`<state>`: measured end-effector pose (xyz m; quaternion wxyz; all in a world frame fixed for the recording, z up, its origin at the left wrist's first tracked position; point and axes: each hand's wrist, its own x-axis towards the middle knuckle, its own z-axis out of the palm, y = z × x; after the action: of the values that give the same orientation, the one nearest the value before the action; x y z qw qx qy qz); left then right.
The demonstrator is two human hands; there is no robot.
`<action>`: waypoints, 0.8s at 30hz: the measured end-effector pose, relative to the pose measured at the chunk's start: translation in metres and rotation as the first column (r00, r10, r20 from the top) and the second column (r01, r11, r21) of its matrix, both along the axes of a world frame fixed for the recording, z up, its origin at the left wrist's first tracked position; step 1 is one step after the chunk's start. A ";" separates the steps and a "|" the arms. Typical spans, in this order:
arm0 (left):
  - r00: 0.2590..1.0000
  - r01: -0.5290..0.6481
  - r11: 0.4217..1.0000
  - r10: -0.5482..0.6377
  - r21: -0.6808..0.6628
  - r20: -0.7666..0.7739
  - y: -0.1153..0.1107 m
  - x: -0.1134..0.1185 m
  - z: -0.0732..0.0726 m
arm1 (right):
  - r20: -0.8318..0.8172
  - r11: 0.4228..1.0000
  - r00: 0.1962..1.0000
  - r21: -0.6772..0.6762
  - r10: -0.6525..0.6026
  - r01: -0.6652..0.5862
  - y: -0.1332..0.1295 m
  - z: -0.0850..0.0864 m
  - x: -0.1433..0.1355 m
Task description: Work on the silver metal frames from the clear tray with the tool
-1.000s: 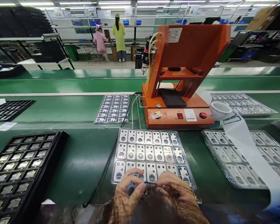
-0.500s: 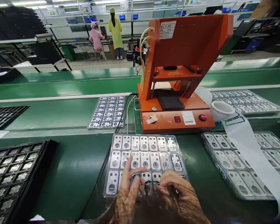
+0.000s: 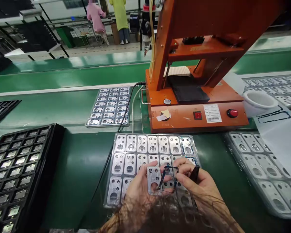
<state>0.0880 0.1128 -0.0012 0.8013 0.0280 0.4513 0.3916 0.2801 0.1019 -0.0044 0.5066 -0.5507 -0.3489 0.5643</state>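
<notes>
Left hand (image 3: 139, 187) grips metal plate (image 3: 154, 178) upright; right hand (image 3: 201, 186) pinches thin black frame (image 3: 169, 176) beside it.

The plate (image 3: 154, 176) looks like matt brushed metal. Its tray (image 3: 116, 137) is clear glossy plastic. The green surface (image 3: 82, 168) is smooth with a slight sheen.

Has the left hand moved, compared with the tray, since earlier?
Yes. The left hand rose off the clear tray, lifting a metal plate.
</notes>
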 end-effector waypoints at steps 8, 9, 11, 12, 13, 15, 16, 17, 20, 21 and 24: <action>0.993 -0.029 0.995 0.040 -0.096 0.112 0.003 0.012 0.002 | 0.049 0.987 0.998 -0.160 0.044 -0.036 0.003 0.007 -0.012; 0.993 -0.032 0.994 0.043 -0.103 0.110 0.003 0.012 0.005 | 0.051 0.985 0.998 -0.166 0.049 -0.040 0.003 0.006 -0.012; 0.996 -0.018 0.993 0.028 -0.115 0.088 0.003 0.011 0.007 | 0.034 0.986 0.996 -0.151 0.079 -0.073 0.003 0.002 -0.011; 0.997 -0.010 0.992 0.020 -0.123 0.080 0.003 0.011 0.007 | 0.032 0.986 0.995 -0.141 0.094 -0.088 0.002 0.000 -0.011; 0.997 -0.001 0.992 0.012 -0.128 0.082 0.002 0.010 0.005 | 0.032 0.986 0.994 -0.135 0.102 -0.097 0.002 -0.002 -0.010; 0.994 0.014 0.991 0.000 -0.130 0.109 -0.001 0.010 0.000 | 0.044 0.986 0.994 -0.140 0.098 -0.091 0.001 -0.005 -0.010; 0.992 0.020 0.991 -0.003 -0.129 0.129 -0.002 0.010 -0.003 | 0.051 0.986 0.994 -0.142 0.100 -0.092 0.000 -0.005 -0.010; 0.989 0.026 0.991 -0.006 -0.130 0.147 -0.003 0.009 -0.005 | 0.060 0.986 0.993 -0.138 0.103 -0.094 0.000 -0.005 -0.010; 0.990 0.024 0.990 -0.004 -0.139 0.144 -0.006 0.010 -0.008 | 0.093 0.988 0.989 -0.109 0.115 -0.105 0.000 -0.003 -0.010; 0.991 0.025 0.990 -0.007 -0.139 0.131 -0.006 0.010 -0.007 | 0.106 0.989 0.988 -0.106 0.115 -0.104 0.000 -0.002 -0.010; 0.992 0.030 0.993 -0.016 -0.116 0.125 -0.005 0.011 -0.002 | 0.115 0.986 0.987 -0.133 0.116 -0.101 0.000 -0.001 -0.010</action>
<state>0.0994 0.1081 -0.0028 0.8325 -0.0383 0.4225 0.3562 0.2702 0.1024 -0.0050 0.4167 -0.5955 -0.3724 0.5771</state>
